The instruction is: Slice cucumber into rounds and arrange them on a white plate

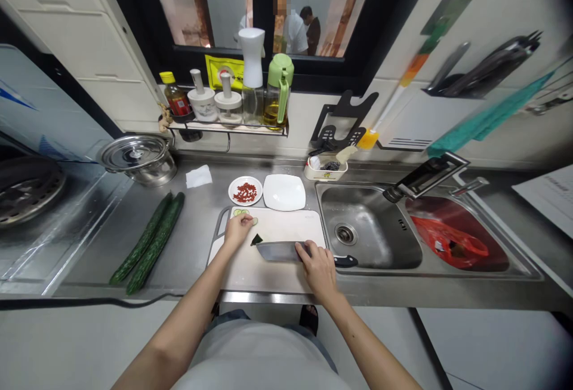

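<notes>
My left hand (238, 230) is at the upper left of the white cutting board (268, 273), its fingertips pinching a thin pale cucumber slice (255, 221). More slices (240, 212) lie on the board just behind those fingers. My right hand (319, 266) grips a cleaver (278, 251), whose blade lies across the middle of the board and points left, its black handle reaching past the hand to the right. At the blade's tip is a small dark green cucumber end (256, 239).
Behind the board stand a plate of red pieces (246, 192) and a white square plate (284, 192). Two cucumbers (154, 243) lie left, near a steel pot (143, 160). The sink (371, 229) is right; a seasoning shelf (233, 127) hangs behind.
</notes>
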A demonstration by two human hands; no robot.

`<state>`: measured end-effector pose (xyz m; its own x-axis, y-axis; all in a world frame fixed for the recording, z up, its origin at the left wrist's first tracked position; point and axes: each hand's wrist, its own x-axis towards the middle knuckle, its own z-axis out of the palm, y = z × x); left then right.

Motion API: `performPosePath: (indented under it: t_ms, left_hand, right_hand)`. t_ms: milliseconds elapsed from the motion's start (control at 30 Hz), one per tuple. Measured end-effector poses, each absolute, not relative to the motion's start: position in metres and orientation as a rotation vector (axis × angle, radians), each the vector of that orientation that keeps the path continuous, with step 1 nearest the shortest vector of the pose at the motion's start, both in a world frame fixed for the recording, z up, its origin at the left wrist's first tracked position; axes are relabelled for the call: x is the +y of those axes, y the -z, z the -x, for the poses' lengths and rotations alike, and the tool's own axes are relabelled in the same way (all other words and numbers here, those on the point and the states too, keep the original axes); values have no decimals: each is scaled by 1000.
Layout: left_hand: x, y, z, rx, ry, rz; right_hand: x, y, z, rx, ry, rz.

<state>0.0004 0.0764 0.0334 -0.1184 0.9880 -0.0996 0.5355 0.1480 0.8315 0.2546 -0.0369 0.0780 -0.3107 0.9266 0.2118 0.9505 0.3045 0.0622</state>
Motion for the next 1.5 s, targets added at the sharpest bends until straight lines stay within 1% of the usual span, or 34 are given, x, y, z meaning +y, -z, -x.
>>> performPosePath:
  t_ms: [300, 900, 1100, 1267, 1400, 1500]
  left_hand:
    - [103, -27, 5, 1949, -715, -1625]
    - [103, -17, 9, 2019, -690, -1776]
    - [103, -14, 9, 2016, -754, -1735]
    - [99, -14, 11, 2039, -893, -1599]
    - [85, -15, 11, 2049, -1042, -1509]
    - [67, -17, 8, 2016, -1085, -1478]
  right_hand:
    - [-35, -77, -258, -2415, 175, 1806]
    - [-35, -69, -260, -2383, 199, 1768]
    - [-34, -69, -258, -2377, 219, 1750]
    - [-34, -70, -259, -2371, 182, 1767]
    - [-34, -72, -259, -2373, 128, 1797]
    - [-34, -72, -259, -2366, 83, 1790]
